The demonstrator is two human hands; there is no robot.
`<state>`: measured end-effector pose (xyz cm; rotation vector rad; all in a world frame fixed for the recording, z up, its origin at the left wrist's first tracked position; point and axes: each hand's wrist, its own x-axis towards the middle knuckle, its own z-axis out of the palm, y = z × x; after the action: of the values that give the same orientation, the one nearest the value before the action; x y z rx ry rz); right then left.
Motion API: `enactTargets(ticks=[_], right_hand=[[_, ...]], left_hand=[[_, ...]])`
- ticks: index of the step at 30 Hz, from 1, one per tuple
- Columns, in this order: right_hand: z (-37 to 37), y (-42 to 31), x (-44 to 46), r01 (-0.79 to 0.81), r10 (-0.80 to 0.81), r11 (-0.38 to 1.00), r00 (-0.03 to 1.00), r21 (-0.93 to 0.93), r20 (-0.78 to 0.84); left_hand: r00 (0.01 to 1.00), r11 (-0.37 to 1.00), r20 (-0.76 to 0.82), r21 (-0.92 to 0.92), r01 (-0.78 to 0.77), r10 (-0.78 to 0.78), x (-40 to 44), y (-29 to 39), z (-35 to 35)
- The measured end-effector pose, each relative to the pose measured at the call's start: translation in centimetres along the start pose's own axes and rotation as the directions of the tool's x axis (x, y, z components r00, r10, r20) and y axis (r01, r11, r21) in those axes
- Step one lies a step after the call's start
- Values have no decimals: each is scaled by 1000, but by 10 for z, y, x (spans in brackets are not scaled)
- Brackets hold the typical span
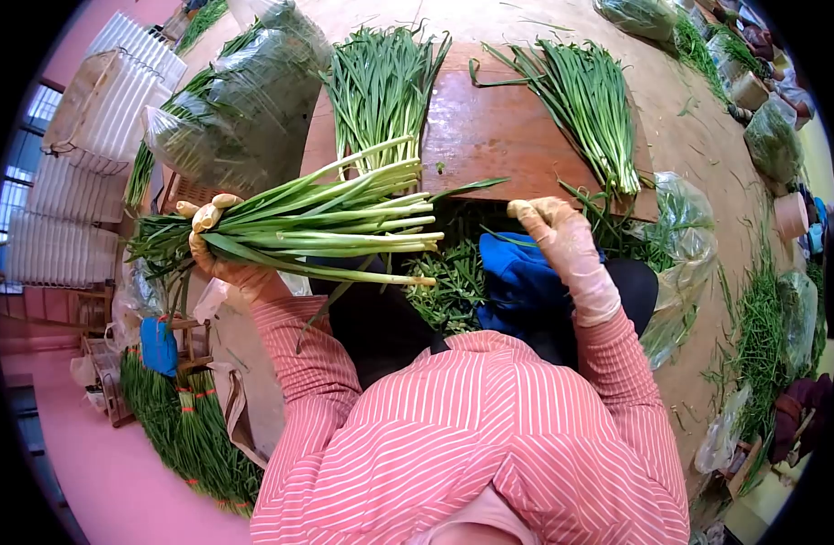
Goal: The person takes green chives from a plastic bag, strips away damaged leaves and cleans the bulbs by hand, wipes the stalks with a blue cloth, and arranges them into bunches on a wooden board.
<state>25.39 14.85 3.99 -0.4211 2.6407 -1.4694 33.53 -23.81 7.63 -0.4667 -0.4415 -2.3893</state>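
My left hand [213, 234], in a pale glove, is wrapped round a bunch of green stalks [344, 218]. The pale stalk ends point right and the leaves hang out left of my fist. My right hand [562, 250], gloved too, is raised over my lap with its fingers curled; whether anything small is between them is hidden. A blue cloth [512, 277] lies under it. On the wooden board [480, 127] rest a pile of stalks [380, 91] at the left and another pile [589, 109] at the right.
Loose green leaves [458, 282] lie below the board's front edge. A large plastic bag of greens [253, 100] stands at the back left, beside stacked white crates [63, 218]. Tied bundles [190, 427] are at the lower left. More greens [766, 318] lie along the right.
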Motion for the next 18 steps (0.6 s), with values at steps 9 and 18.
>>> enactTargets(ticks=[9, 18], right_hand=[[22, -84, -14, 139, -146, 961, 989, 238, 10], [58, -75, 3, -274, 114, 917, 875, 289, 470]], left_hand=[[999, 993, -51, 114, 0, 5, -2, -11, 5], [967, 997, 250, 74, 32, -50, 2, -37, 46]])
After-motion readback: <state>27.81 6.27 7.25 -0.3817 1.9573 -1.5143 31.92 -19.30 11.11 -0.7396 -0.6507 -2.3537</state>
